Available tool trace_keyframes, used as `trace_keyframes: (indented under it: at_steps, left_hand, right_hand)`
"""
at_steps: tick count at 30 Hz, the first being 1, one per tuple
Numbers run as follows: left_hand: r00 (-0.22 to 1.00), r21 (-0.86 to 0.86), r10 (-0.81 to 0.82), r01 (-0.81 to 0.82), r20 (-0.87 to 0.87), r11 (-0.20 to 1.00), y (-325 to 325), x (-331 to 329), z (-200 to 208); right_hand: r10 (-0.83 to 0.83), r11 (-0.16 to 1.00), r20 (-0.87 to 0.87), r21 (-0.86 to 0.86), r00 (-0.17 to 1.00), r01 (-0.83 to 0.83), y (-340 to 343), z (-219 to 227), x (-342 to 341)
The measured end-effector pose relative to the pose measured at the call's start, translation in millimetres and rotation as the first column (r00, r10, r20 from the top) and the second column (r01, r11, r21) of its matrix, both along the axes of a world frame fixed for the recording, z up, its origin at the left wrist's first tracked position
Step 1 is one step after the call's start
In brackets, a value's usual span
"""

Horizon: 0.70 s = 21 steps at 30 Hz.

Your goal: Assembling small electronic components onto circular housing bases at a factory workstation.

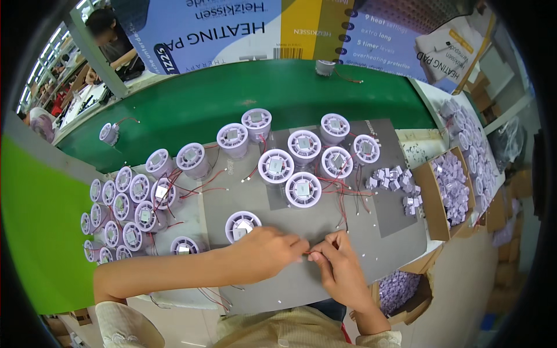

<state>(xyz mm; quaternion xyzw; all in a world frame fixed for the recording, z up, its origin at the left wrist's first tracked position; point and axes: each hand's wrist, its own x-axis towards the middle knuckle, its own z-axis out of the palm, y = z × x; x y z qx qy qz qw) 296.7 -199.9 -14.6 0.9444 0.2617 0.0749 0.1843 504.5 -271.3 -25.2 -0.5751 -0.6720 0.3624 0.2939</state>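
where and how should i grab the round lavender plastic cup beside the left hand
Likely best: pinch the round lavender plastic cup by its outer rim, from above on its left. The ring faces up and its left side is uncovered, while the left hand partly covers its near right edge.

Dozens of wired, round lavender plastic housings crowd a factory assembly workshop beside a long, smooth green belt; an open brown cardboard box holds small lavender blocks, and a dark-clad person leans forward beyond.
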Motion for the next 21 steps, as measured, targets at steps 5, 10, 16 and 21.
trace_keyframes:
  at_steps: [5,10,16,21]
  left_hand:
    - [0.993,0.269,0.095,-0.111,0.071,0.957,57.6,-14.1,50.0]
    - [0.913,0.286,0.408,-0.387,-0.015,0.876,197.9,-56.3,19.7]
    - [0.964,-0.187,0.236,-0.256,-0.123,0.948,217.7,-53.6,8.9]
    - [0.996,-0.371,0.031,-0.058,-0.079,0.927,199.0,-40.1,16.9]
  right_hand:
    - [0.024,0.998,0.054,0.053,0.998,-0.027,4.3,7.9,6.1]
    - [0.083,0.993,0.057,0.079,0.995,-0.088,3.8,3.3,3.6]
    - [0.044,0.999,0.012,-0.009,0.999,-0.044,3.1,7.4,-0.4]
    - [0.064,0.995,0.047,0.069,0.997,-0.067,0.8,1.7,5.7]
